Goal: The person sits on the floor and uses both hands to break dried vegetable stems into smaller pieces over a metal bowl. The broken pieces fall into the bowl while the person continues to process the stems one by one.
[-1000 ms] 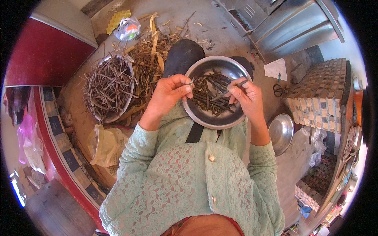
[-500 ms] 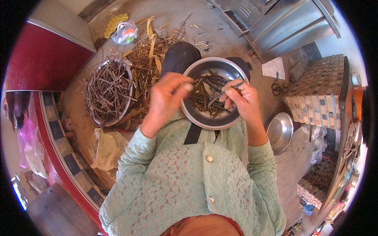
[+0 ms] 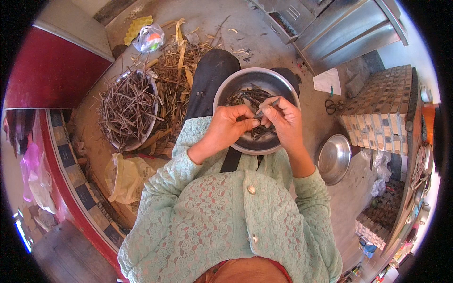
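A steel bowl (image 3: 221, 89) rests on my lap, with dark, thin, twig-like pieces (image 3: 252, 94) and small bits inside. Over its near half, my right hand (image 3: 286, 123) is closed around a thin dark stalk (image 3: 259, 115). My left hand (image 3: 227, 128) meets it from the left, thumb and forefinger pinched at the stalk's lower end. The fingers hide most of the stalk, so its exact kind is unclear. On the floor at my left, a metal basin (image 3: 154, 89) is heaped with brown dry stalks (image 3: 125, 108).
Loose straw and husks (image 3: 177, 66) lie beside my left knee. A shallow metal bowl (image 3: 335, 159) sits on the floor at right, with scissors (image 3: 331, 106) and a white paper (image 3: 327, 81) farther off. A brick-patterned structure (image 3: 377, 111) stands at right, a red cabinet (image 3: 54, 70) at left.
My left hand has moved right and down from the bowl's left rim to meet the right hand, its fingers now pinched at the stalk. The bowl has shifted slightly left.
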`<state>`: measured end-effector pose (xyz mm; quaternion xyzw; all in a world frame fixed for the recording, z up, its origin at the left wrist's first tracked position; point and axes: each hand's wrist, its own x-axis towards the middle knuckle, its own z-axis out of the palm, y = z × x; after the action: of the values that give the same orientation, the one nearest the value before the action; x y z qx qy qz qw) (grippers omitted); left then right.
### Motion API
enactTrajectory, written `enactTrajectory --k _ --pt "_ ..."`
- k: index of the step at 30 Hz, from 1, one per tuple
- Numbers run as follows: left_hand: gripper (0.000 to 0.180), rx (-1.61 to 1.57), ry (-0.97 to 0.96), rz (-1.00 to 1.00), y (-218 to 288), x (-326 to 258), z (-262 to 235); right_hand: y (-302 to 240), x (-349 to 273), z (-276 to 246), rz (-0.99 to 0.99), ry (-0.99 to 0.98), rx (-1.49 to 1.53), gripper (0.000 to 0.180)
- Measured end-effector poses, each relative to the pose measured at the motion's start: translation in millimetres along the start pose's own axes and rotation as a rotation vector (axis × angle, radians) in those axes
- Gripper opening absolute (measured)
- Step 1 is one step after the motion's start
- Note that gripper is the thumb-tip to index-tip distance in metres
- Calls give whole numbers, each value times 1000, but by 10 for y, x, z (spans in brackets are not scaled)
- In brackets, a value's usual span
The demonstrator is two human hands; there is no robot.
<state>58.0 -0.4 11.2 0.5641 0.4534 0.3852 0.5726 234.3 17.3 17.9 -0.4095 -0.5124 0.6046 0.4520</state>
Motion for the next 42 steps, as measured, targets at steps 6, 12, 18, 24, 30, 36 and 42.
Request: enactTrajectory --k 6,12,18,24,30,36,42 --pt "12 -207 -58 -99 -97 15 20 26 -2 12 -35 4 -41 11" --pt "14 -432 -150 -159 -156 35 21 -35 -28 29 -40 -6 -80 11" --pt "18 -424 -205 -137 -88 52 -27 -4 -12 -7 26 -13 32 14" --pt "13 -372 -260 -149 -89 60 -67 -23 -6 -25 97 -57 99 17" --pt "18 -387 -244 -130 -106 65 -25 34 35 -68 208 -62 284 15" --pt "14 -202 -71 23 -153 75 16 61 34 -48 208 -71 182 16" --pt "14 -322 -120 -34 -71 48 13 72 15 -62 222 -112 192 19"
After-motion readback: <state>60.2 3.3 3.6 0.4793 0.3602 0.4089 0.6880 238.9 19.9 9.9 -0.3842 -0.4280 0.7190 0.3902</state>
